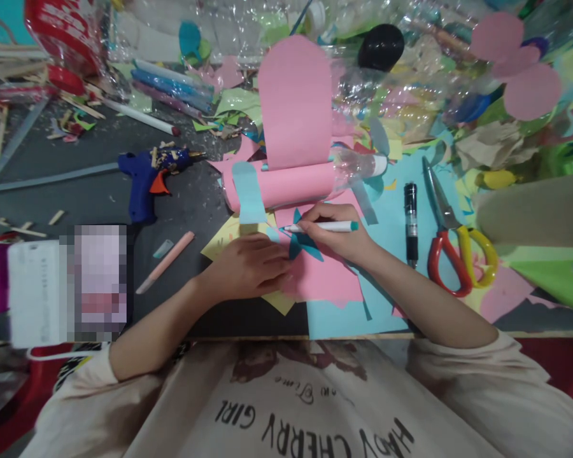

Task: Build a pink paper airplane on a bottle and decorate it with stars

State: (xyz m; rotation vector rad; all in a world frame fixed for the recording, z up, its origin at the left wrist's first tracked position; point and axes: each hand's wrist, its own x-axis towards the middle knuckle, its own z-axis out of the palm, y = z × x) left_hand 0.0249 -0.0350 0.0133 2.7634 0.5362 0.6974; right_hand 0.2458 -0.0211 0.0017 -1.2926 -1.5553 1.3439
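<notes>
In the head view my right hand [338,230] grips a white marker with a green end [339,226]. The marker's tip touches a dark teal paper cutout with pointed arms [308,246]. Beneath that cutout lies pink paper [332,283]. My left hand [248,267] rests palm down on the papers left of the cutout, fingers stretched out, holding nothing. Just beyond both hands a plastic bottle wrapped in pink paper [296,183] lies on its side, with a light blue strip [249,191] across it. A rounded pink paper piece [296,95] stands up behind the bottle's body.
To the left lie a blue glue gun [143,181], a peach pen [167,261] and a phone [100,273]. On the right are a black pen [411,222] and red-and-yellow scissors [446,238]. Plastic bottles, paper scraps and a red-labelled bottle [69,38] crowd the back.
</notes>
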